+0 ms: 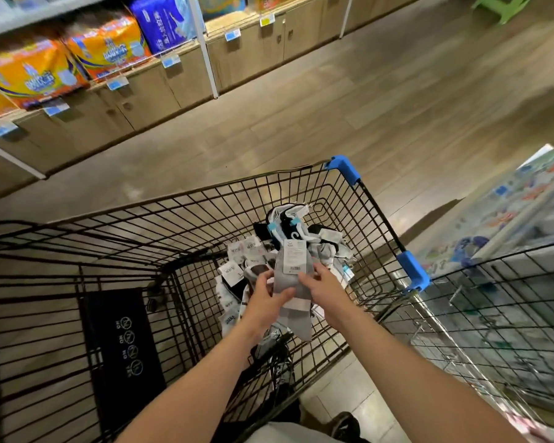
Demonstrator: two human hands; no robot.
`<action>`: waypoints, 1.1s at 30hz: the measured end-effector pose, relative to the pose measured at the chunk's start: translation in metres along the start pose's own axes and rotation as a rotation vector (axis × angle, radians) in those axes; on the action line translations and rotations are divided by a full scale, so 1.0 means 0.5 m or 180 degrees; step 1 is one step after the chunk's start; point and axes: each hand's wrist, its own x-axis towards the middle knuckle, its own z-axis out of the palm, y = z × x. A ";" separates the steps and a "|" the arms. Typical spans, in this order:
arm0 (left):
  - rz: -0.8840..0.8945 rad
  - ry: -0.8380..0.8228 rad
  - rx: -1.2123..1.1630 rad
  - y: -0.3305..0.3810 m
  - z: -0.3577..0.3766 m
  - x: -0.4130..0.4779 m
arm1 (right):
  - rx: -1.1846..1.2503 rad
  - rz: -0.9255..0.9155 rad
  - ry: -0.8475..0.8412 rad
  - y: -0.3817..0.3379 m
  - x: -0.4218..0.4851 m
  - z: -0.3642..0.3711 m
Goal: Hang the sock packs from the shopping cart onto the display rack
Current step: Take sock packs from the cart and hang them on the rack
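Note:
A black wire shopping cart (205,199) with blue corner guards stands in front of me. Several sock packs (288,225) in white, black and grey lie piled in its right part. Both my hands hold one grey sock pack (293,276) with a white label card above the pile. My left hand (266,302) grips its left edge with thumb across the front. My right hand (323,289) pinches its right edge. A black wire display rack (509,302) stands at the right, beside the cart.
Shelves with orange and blue diaper packs (36,75) run along the upper left above wooden cabinets. The wooden floor aisle (397,100) stretches ahead. A black child-seat panel (122,343) is folded in the cart's near left. A green stool (502,4) stands far back.

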 end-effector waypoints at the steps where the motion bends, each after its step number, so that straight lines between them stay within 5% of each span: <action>1: 0.0055 0.0040 0.0036 0.000 0.001 -0.001 | 0.0023 0.0026 0.0096 0.006 0.005 0.000; 4: 0.0207 0.0301 0.0052 -0.006 0.001 0.014 | -0.0268 -0.0129 0.0562 0.008 0.011 0.001; 8: -0.0051 -0.0062 0.0026 0.001 0.016 0.042 | -0.0934 -0.0224 0.0577 0.015 0.028 0.018; 13: -0.0274 -0.0030 -0.0244 0.016 0.029 0.093 | -0.0210 0.0077 -0.0148 0.023 0.064 0.031; 22: -0.0283 0.0524 0.0056 0.034 -0.006 0.183 | -0.0218 0.0055 0.0774 0.007 0.168 -0.012; 33: -0.0054 0.0680 0.0228 0.036 -0.020 0.315 | -0.0317 0.0215 0.0337 -0.032 0.373 0.008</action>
